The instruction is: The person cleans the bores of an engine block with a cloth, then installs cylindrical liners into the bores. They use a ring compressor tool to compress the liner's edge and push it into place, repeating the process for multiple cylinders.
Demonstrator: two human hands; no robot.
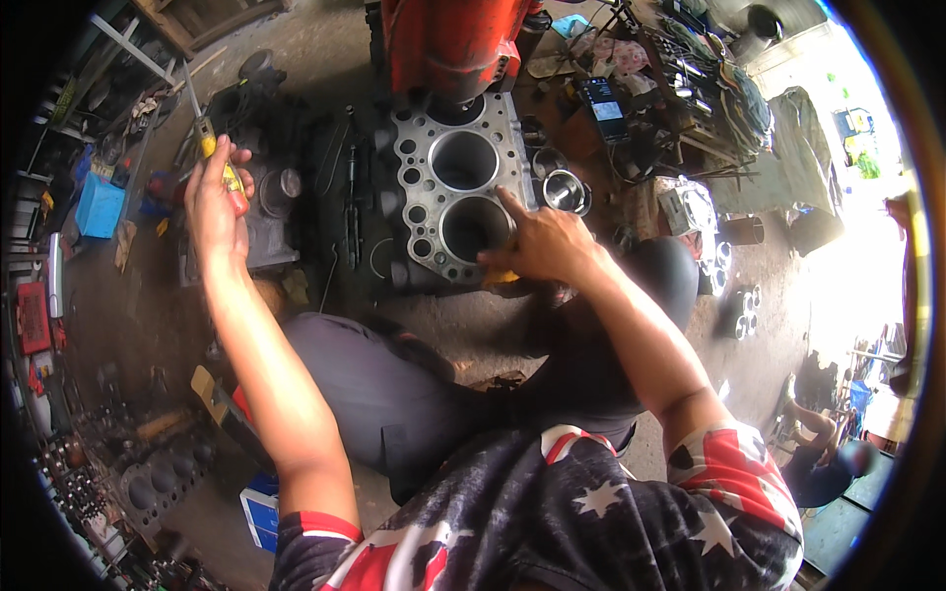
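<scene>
I look down onto a grimy workshop floor [680,369], lit hard by daylight at 3 o'clock and falling into shadow toward 9. Taking the engine block [463,194] as the centre of my dial, it lies with its flat deck and round bores facing up; I cannot tell what supports it. At 12 an orange machine [448,44] crowds its far end and hides part of it. A metal cup-shaped part [565,190] stands just beside it at 3, and a lit phone [604,108] lies amid clutter at 2. Between 8 and 9 there is a grey casting [261,236]; farther off at 9 sits a blue box [100,205], and another bored block [163,483] between 7 and 8. A co-worker [833,463] is low down at 4, well apart. My left hand [213,200], at 9, has its fingers wrapped around a yellow-and-red-handled tool [235,185], shaft upward. My right hand [545,243], at 4, covers the deck's near corner, index finger stretched toward the metal between two bores, thumb spread away from it.
</scene>
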